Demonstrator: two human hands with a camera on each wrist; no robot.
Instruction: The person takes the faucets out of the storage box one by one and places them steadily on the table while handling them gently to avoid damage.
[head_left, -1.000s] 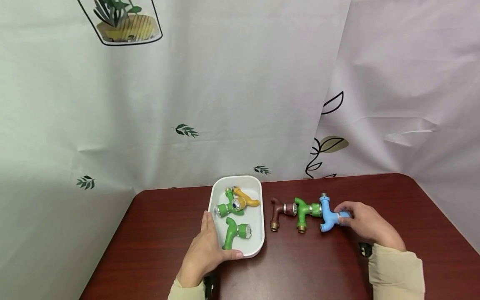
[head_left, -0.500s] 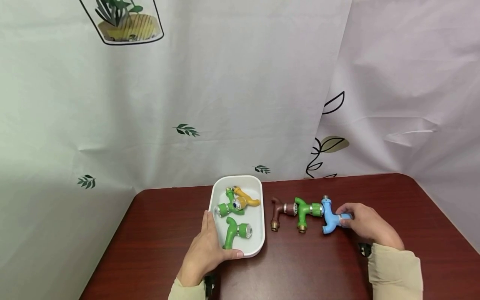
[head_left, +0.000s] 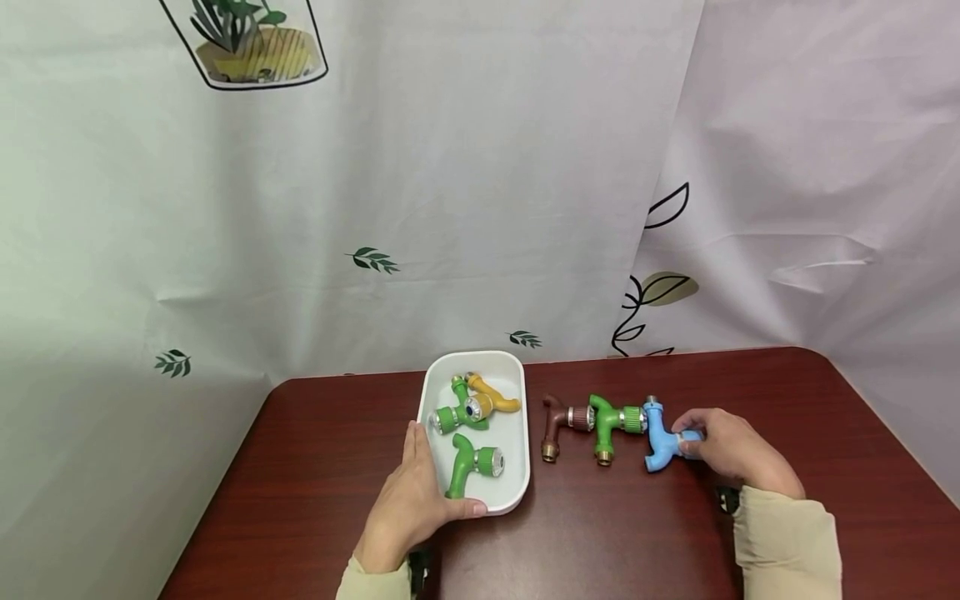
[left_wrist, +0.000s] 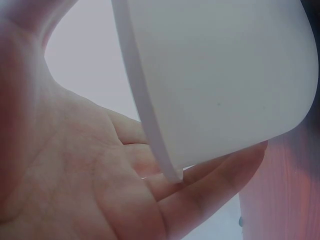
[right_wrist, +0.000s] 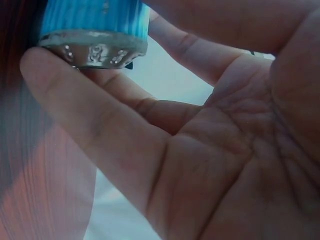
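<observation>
My right hand (head_left: pixel 738 450) pinches the ribbed handle of a light blue tap (head_left: pixel 660 437) that lies on the table's right half. In the right wrist view, the tap's blue handle (right_wrist: pixel 95 20) with its silvery end cap shows between the fingers. My left hand (head_left: pixel 408 500) rests against the near left corner of a white tray (head_left: pixel 517 492), fingers straight along its side and thumb over the near rim. Inside the tray lie two green taps (head_left: pixel 463 458) and a yellow tap (head_left: pixel 491 398). Left of the blue tap, a green tap (head_left: pixel 606 425) and a brown tap (head_left: pixel 555 425) lie in a row.
A dark red wooden table (head_left: pixel 600 533) carries everything. Its far edge meets a pale hanging cloth (head_left: pixel 480 208) printed with leaves, which also covers both sides.
My right hand has shifted the blue tap slightly toward me and a little to the right, beside the green one. The left hand and the tray have stayed in place.
</observation>
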